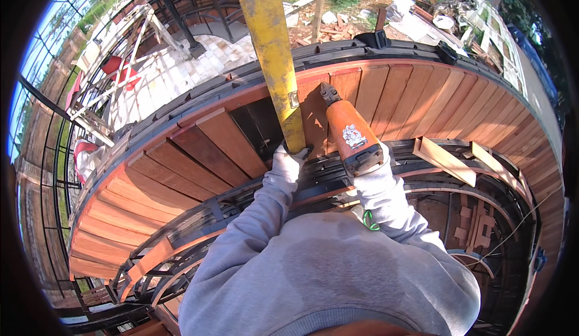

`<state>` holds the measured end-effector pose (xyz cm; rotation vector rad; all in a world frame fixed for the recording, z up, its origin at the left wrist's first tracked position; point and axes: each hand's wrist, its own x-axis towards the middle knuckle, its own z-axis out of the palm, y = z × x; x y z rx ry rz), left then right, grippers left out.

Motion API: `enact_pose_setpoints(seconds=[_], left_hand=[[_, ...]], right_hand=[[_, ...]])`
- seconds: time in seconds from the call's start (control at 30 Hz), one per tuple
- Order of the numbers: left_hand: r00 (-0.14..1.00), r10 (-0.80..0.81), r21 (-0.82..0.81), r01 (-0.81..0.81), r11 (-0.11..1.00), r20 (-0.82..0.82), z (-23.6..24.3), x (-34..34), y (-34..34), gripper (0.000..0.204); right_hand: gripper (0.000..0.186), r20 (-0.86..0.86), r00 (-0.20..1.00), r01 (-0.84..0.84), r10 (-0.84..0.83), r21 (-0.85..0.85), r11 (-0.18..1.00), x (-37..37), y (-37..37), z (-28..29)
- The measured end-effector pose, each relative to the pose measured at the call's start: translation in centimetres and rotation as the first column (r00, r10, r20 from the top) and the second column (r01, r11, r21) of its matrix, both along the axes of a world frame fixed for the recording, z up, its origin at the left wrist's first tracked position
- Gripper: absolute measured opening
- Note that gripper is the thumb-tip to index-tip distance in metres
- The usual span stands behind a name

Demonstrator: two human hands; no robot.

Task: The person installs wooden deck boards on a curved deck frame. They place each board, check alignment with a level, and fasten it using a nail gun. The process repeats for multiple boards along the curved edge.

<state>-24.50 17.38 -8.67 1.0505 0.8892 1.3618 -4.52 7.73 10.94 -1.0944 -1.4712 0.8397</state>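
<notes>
A long yellow bar (274, 52) with worn, grey-smudged paint is held at its near end in the left hand (288, 160), the fingers closed around it. It is stretched away across a curved run of reddish-brown boards (377, 98) and cut off by the upper edge of the view. Just to its right, an orange power tool (353, 132) is seen, with a dark metal nose, a pale sticker and a black rear cap. It is gripped near the rear by the right hand (375, 166), though most of the fingers are hidden by the housing.

The boards are laid side by side like a fan on a dark metal frame (223, 206), their tones varied from pale tan to deep red. A dark gap is left beside the bar's left edge. Two loose wood pieces (445, 162) are rested across the inner rim at the right. Beyond the curve, a pale paved floor (205, 64) is brightly sunlit, and bare earth (356, 4) is strewn with rubble.
</notes>
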Motion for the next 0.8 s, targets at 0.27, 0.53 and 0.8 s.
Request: enact_pose_setpoints(seconds=[0.27, 0.53, 0.8], left_hand=[[0.996, 0.026, 0.042, -0.022, 0.999, -0.083, -0.1, 0.1, 0.2, 0.038], [1.0, 0.017, -0.052, -0.016, 0.999, 0.024, 0.7, 0.1, 0.2, 0.039], [0.999, -0.039, -0.028, 0.039, 0.999, 0.013, 0.3, -0.5, 0.4, 0.039]], right_hand=[[0.042, -0.587, 0.791, -0.243, 0.175, -0.039, 0.969, 0.3, 0.7, -2.5], [0.047, -0.569, 0.809, -0.242, 0.148, -0.092, 0.966, -1.5, 0.6, 0.4], [0.045, -0.161, 0.98, -0.127, 0.114, -0.07, 0.989, -1.0, -0.4, 1.6]])
